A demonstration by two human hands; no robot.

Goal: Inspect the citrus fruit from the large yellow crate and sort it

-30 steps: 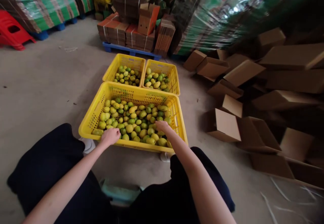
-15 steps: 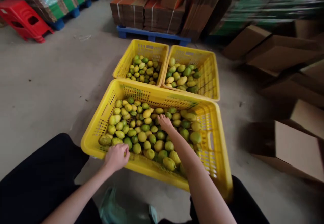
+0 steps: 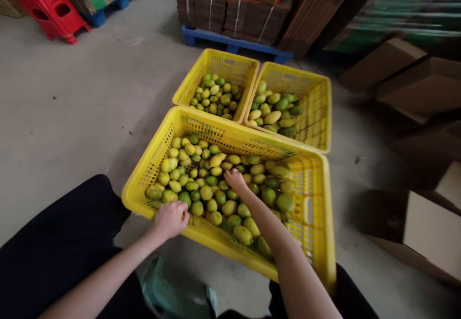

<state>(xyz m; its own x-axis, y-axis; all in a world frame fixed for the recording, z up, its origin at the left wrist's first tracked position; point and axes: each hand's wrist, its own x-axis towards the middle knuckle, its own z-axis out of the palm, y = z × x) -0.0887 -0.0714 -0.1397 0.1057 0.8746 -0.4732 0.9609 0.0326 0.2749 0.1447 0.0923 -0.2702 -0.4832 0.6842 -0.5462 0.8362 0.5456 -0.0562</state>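
A large yellow plastic crate [image 3: 230, 256] stands in front of me, holding many yellow and green lemons [image 3: 206, 192]. My left hand [image 3: 172, 219] is closed at the crate's near rim, left of the middle. Its fingers curl inward, and whatever they may hold is hidden. Over the middle of the pile, my right hand [image 3: 236, 180] reaches in with bent fingers among the lemons. The hand itself covers what is in its grasp. Larger, greener lemons [image 3: 285, 202] lie toward the right side of the crate, smaller yellow ones [image 3: 169, 165] toward the left.
Two more yellow crates, a left one [image 3: 180, 88] and a right one [image 3: 326, 112], adjoin the far side with lemons inside. Behind them flattened cartons [image 3: 209, 9] sit on a blue pallet [image 3: 230, 42]. Open cardboard boxes [image 3: 432, 232] stand right, a red stool [image 3: 54, 9] far left.
The view has shifted, so the crates appear slightly farther right. My right hand has drawn back slightly toward me over the lemons. My left hand stays at the near rim.
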